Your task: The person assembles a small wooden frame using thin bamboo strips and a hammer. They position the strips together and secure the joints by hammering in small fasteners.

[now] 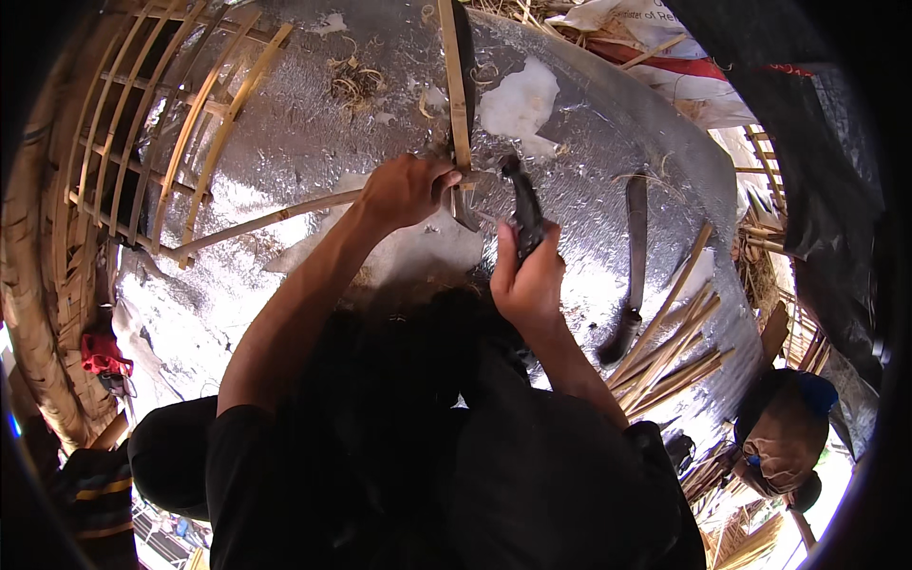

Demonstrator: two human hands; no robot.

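Note:
My left hand [407,190] is closed, thumb and fingers pinching a long bamboo strip [285,213] where it meets an upright bamboo slat [454,85]. The strip runs left to the lower corner of a bamboo lattice [161,128]. Just right of that crossing, my right hand [532,280] is closed around a black-handled tool [527,209]. A small metal piece [464,211] shows below the crossing, near the tool; I cannot make out whether they are joined. The fingers of my right hand partly hide the grip.
Silvery, scuffed sheeting [608,133] spreads beneath the work. A machete [636,242] lies to the right, beside a bundle of bamboo strips [670,366]. Curled shavings [353,81] lie at the far side. Other people sit close by, one in a black cap [171,456], another at lower right [788,437].

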